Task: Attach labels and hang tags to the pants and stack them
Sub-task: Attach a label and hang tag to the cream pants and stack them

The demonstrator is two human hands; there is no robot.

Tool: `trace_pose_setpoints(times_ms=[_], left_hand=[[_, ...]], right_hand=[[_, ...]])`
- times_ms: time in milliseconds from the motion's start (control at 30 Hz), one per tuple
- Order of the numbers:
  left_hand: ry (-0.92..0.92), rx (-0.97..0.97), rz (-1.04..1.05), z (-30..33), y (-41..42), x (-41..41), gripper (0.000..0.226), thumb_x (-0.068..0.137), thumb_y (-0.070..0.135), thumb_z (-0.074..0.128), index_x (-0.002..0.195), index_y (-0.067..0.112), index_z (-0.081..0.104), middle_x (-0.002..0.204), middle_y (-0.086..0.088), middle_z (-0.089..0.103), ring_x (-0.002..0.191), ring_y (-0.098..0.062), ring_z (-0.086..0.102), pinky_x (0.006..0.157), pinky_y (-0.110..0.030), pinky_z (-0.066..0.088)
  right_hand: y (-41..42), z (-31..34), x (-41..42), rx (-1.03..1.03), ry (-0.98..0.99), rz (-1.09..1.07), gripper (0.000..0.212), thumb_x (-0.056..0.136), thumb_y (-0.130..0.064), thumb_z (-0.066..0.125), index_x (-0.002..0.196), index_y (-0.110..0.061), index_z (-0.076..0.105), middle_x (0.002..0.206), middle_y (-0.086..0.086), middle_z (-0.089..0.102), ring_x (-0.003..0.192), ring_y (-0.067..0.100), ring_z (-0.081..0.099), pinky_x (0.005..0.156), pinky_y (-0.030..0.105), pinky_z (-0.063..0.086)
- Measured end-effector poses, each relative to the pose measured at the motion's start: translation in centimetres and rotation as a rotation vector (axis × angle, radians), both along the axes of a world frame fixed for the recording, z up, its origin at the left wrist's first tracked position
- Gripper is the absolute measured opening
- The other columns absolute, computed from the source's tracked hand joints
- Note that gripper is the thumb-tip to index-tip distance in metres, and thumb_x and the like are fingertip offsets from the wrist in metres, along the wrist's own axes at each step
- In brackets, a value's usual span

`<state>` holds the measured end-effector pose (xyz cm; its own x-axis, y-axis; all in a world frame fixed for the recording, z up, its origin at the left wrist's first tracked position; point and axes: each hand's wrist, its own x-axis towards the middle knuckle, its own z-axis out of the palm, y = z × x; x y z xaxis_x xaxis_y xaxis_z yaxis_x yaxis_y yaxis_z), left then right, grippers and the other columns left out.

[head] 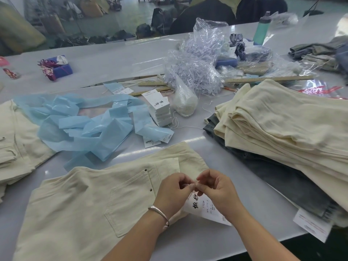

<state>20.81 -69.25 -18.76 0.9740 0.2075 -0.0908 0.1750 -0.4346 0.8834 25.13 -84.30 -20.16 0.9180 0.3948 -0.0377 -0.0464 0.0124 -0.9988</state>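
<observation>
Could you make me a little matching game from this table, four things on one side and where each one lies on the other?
Things:
1. hang tag
2. blue strips
3. stack of pants
4. green bottle

Places:
A. far right end of the table, standing upright
B. right side, piled on grey jeans
C. middle left, in a loose tangle
D. under the two hands, on the spread cream pants

Pairs: 1-D, 2-C, 3-B, 4-A

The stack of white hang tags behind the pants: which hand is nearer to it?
Left, narrowly. The left hand sits almost straight below the stack of white hang tags, while the right hand lies further off to the right. Both pinch at the hang tag on the cream pants.
</observation>
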Motion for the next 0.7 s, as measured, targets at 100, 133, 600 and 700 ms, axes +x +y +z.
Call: trace_pose_setpoints(times_ms=[100,133,600,700], left_hand=[[0.071,-0.252,-0.104,0.1,1.2,0.1,0.008,0.081,0.011,0.076,0.078,0.007,0.071,0.070,-0.002,0.068,0.063,-0.006,0.059,0.062,-0.018,0.047],[0.115,-0.301,-0.131,0.2,1.6,0.1,0.009,0.081,0.013,0.076,0.078,0.007,0.070,0.067,0.001,0.066,0.060,-0.005,0.055,0.059,-0.016,0.044],[0.150,-0.373,-0.038,-0.5,2.2,-0.1,0.013,0.079,0.015,0.078,0.074,0.013,0.067,0.066,0.003,0.065,0.056,-0.003,0.053,0.055,-0.014,0.043],[0.133,-0.260,0.048,-0.3,2.8,0.2,0.012,0.081,0.015,0.076,0.075,0.014,0.066,0.069,0.004,0.064,0.056,-0.003,0.056,0.057,-0.014,0.044]], right_hand=[[-0.4,0.8,0.3,-0.033,-0.002,0.076,0.019,0.081,0.013,0.066,0.091,0.003,0.054,0.065,0.015,0.064,0.059,0.023,0.061,0.062,0.028,0.052],[-0.5,1.1,0.4,-0.048,-0.002,0.109,0.020,0.081,0.012,0.067,0.092,0.002,0.053,0.066,0.016,0.065,0.059,0.024,0.061,0.062,0.028,0.052],[0.4,2.5,1.7,-0.224,-0.107,0.268,0.019,0.080,0.004,0.067,0.090,-0.006,0.054,0.066,0.012,0.065,0.061,0.025,0.061,0.063,0.033,0.053],[1.5,2.7,2.5,-0.524,-0.231,0.240,0.020,0.083,-0.002,0.064,0.088,-0.019,0.055,0.063,0.002,0.062,0.058,0.014,0.057,0.065,0.036,0.051]])
